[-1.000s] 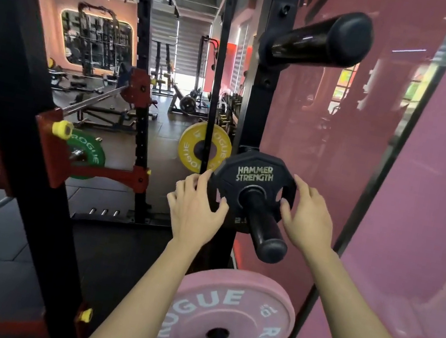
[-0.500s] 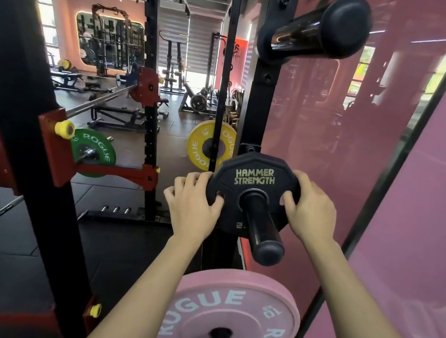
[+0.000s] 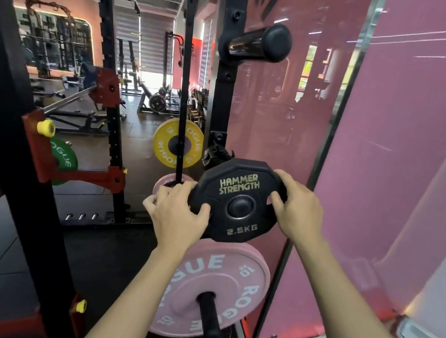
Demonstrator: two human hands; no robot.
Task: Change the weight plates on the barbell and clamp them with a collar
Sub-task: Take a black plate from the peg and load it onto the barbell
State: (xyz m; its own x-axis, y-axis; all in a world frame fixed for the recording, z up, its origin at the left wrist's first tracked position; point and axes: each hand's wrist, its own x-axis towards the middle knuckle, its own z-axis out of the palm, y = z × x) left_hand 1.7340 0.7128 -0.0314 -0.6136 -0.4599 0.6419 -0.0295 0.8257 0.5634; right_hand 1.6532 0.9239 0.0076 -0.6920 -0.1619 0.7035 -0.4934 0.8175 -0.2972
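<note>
We have the black 2.5 kg Hammer Strength plate in both hands. Our left hand is curled round its lower left rim, thumb on the face; our right hand grips the upper right rim, fingertips tucked into a cut-out in the plate. The plate faces us, and the rounded end of the storage peg fills its centre hole, so we judge it to sit at the very tip of the peg, though we cannot tell whether it bears on the peg or is already free.

Below it a pink Rogue bumper plate hangs on the lower peg of the same black upright. An empty peg juts out higher up. A yellow Rogue plate hangs behind the upright.

The step in hand looks like fetching the new plate from storage. The barbell lies across the red rack hooks at the left edge of the view, with a green Rogue plate showing near one hook.

Next we would draw the plate clear of the peg, keeping it square so the hole does not bind, then turn left and carry it to the bar's sleeve. We see no collar.
</note>
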